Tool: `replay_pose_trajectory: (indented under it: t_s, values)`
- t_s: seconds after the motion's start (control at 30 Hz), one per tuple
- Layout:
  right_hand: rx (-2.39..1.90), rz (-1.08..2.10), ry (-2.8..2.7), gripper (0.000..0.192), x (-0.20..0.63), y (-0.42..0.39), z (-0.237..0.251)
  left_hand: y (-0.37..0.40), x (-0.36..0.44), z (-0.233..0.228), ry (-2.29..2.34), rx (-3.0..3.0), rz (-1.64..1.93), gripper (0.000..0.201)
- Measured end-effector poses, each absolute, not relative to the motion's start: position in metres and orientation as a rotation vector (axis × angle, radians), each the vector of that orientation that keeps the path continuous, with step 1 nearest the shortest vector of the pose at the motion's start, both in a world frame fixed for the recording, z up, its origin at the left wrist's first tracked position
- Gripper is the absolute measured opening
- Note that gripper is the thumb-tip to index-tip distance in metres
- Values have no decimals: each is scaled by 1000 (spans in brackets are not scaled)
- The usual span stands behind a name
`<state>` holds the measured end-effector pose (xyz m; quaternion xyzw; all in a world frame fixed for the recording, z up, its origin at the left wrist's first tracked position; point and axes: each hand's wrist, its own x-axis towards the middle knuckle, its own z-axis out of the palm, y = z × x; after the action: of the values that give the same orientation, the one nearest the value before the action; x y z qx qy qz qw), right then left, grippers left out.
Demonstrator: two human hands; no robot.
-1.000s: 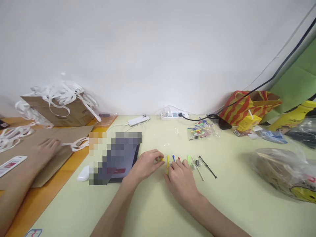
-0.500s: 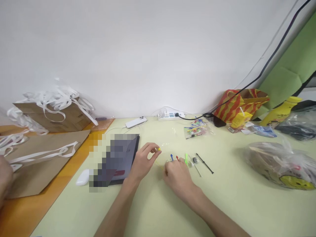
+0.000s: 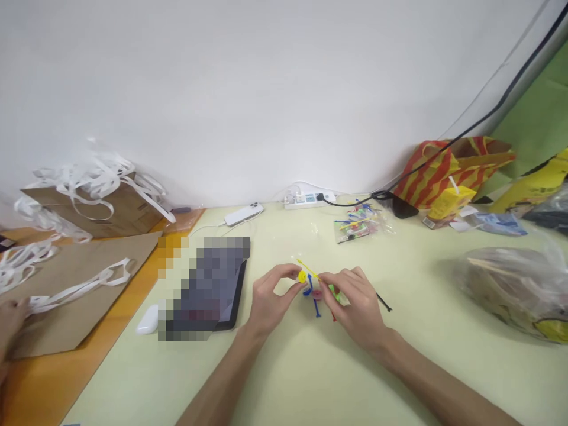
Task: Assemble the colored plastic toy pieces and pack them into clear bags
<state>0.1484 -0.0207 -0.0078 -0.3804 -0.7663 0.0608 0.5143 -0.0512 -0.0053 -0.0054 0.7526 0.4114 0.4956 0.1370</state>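
Between thumb and fingertips, my left hand (image 3: 273,299) pinches a small round yellow piece (image 3: 302,277). My right hand (image 3: 355,296) is closed on a thin yellow stick (image 3: 307,268), whose pointed end leans up and to the left. The piece and the stick are close together; whether they touch I cannot tell. Under and between my hands lie a blue arrow-tipped stick (image 3: 316,307) with a blue piece, a pinkish disc (image 3: 316,294) and a bright green piece (image 3: 336,293). A red tip and a black stick (image 3: 384,302) show partly around my right hand.
Behind my hands lies a clear bag of coloured parts (image 3: 359,225), near a power strip (image 3: 309,200) and a phone (image 3: 244,214). A tablet (image 3: 239,290) and white case (image 3: 148,319) are at left. Another person's hand (image 3: 13,316) holds a white strap over brown paper.
My right hand has lifted off the loose parts and now holds up the yellow stick. My left hand moved slightly right with the yellow piece. The view has shifted a little.
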Motion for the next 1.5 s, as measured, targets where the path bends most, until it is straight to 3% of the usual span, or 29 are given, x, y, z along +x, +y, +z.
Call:
replay_pose_trajectory:
  t_s: [0.47,1.0,1.5]
  values:
    - [-904,172,-1751,15,143,-25,-5,-6,-41,1,957,2372,1516,34]
    - [-915,190,-1797,12,143,-22,-10,-5,-45,3,922,2410,1512,29]
    - [-901,82,-1886,25,145,-23,-16,-9,-42,13,1025,2388,1497,26]
